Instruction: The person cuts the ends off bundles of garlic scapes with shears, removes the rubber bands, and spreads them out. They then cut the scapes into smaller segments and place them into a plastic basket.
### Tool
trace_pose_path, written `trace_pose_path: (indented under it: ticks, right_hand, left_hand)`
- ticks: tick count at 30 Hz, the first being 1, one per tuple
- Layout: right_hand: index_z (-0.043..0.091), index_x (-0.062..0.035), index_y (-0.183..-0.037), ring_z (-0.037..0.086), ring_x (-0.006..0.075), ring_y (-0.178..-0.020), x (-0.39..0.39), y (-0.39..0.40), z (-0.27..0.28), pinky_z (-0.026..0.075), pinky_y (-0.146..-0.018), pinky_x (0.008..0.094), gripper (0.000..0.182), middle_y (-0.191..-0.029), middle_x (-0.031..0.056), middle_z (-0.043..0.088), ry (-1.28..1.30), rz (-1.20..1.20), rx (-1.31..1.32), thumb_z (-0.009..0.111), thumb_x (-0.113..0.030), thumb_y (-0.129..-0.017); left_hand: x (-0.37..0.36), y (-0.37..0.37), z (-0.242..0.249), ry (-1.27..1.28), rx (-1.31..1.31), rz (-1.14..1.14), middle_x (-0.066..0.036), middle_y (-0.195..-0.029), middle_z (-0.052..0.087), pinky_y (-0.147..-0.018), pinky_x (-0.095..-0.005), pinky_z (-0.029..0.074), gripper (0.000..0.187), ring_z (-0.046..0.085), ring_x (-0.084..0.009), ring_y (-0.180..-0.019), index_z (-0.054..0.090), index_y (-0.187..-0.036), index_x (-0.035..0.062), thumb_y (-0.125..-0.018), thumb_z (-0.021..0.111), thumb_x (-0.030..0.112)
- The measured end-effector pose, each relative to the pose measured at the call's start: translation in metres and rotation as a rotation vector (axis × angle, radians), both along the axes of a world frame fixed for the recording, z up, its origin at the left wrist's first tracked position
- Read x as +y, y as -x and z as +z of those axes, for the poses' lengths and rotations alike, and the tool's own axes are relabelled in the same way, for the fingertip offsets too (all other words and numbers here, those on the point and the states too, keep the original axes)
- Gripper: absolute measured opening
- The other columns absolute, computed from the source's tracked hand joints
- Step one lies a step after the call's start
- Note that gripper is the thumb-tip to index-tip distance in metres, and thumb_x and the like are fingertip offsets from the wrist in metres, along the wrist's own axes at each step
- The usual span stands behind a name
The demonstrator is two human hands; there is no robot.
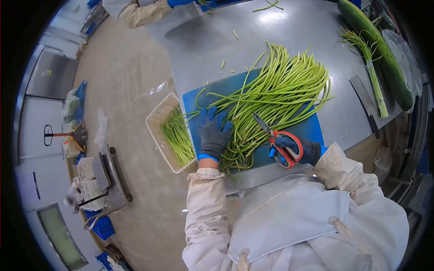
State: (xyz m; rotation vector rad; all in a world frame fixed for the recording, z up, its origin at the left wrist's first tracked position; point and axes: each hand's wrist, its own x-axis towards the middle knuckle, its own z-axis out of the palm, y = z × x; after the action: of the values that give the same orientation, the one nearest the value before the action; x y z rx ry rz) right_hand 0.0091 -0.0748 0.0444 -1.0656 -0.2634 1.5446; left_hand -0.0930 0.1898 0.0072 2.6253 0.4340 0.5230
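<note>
A big loose pile of long green stems, which look like garlic scapes [280, 86], lies across a blue cutting board [314, 128] on the metal table. My left hand [214, 135], in a grey and blue glove, rests at the pile's left side. Its fingers are spread against the stems, and a few stem ends stick out left past the fingertips. Red-handled scissors [289, 148] are in my gloved right hand [309, 150], fingers through the handles. Their blades are closed or nearly so and point up-left over the pile. Left of the board, a white plastic basket [156, 143] holds more green stems.
On the table's right lie a knife [361, 97], a tied bundle of thin stems [375, 81] and a large green winter melon [377, 49]. Small cut pieces are scattered behind the board. A co-worker's sleeve [147, 13] shows at the top. A cart [115, 185] stands left on the floor.
</note>
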Motion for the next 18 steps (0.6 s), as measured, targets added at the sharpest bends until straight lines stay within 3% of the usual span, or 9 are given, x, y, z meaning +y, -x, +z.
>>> trace_pose_path:
  ticks: [5,9,11,12,15,18]
  right_hand:
    - [0.061,0.0010,-0.092,0.055,0.0108,-0.056,0.010,0.000,0.002,0.044,-0.050,0.0226,0.045,-0.074,0.0062,0.062,0.002,0.074,0.095,0.052,-0.043,-0.087]
    - [0.060,-0.0016,-0.089,0.055,0.0119,-0.053,0.023,-0.003,0.012,0.045,-0.047,0.0245,0.047,-0.068,0.0047,0.059,0.107,0.118,-0.014,0.055,-0.048,-0.084]
    - [0.059,-0.0046,-0.085,0.056,0.0124,-0.052,0.029,-0.004,0.020,0.046,-0.044,0.0263,0.050,-0.063,0.0038,0.057,0.160,0.207,-0.172,0.057,-0.055,-0.080]
    - [0.059,-0.0046,-0.085,0.056,0.0124,-0.052,0.032,-0.004,0.018,0.046,-0.044,0.0263,0.050,-0.063,0.0038,0.057,0.153,0.209,-0.169,0.057,-0.055,-0.080]
    - [0.059,-0.0056,-0.081,0.057,0.0132,-0.052,0.045,-0.002,0.020,0.046,-0.044,0.0266,0.053,-0.061,0.0034,0.056,0.219,0.278,-0.261,0.056,-0.058,-0.078]
    - [0.060,-0.0068,-0.078,0.057,0.0138,-0.052,0.062,0.002,0.031,0.046,-0.045,0.0272,0.055,-0.061,0.0039,0.056,0.262,0.344,-0.334,0.054,-0.062,-0.078]
  left_hand:
    - [-0.012,-0.017,0.003,-0.200,0.210,0.035,-0.014,-0.123,0.048,-0.101,-0.0514,0.025,0.027,0.033,-0.0390,-0.122,0.064,-0.095,0.0100,-0.074,0.061,0.027]
    - [-0.002,-0.024,-0.003,-0.190,0.163,0.020,-0.015,-0.116,0.053,-0.099,-0.0492,0.029,0.024,0.037,-0.0389,-0.118,0.064,-0.093,0.0090,-0.076,0.059,0.025]
    - [0.002,-0.017,0.001,0.038,-0.031,0.023,-0.016,-0.103,0.059,-0.095,-0.0462,0.035,0.021,0.045,-0.0376,-0.110,0.062,-0.093,0.0084,-0.077,0.058,0.022]
    - [0.003,-0.011,0.007,0.031,-0.027,0.025,-0.016,-0.103,0.059,-0.095,-0.0462,0.035,0.021,0.045,-0.0376,-0.110,0.062,-0.093,0.0084,-0.077,0.058,0.022]
    - [0.002,0.014,0.019,0.154,0.062,0.156,-0.017,-0.094,0.060,-0.077,-0.0451,0.043,0.020,0.056,-0.0374,-0.088,0.059,-0.095,0.0072,-0.079,0.058,0.019]
    - [0.000,0.028,0.026,0.271,0.067,0.192,-0.018,-0.092,0.060,-0.073,-0.0437,0.045,0.019,0.057,-0.0386,-0.084,0.059,-0.094,0.0062,-0.080,0.058,0.020]
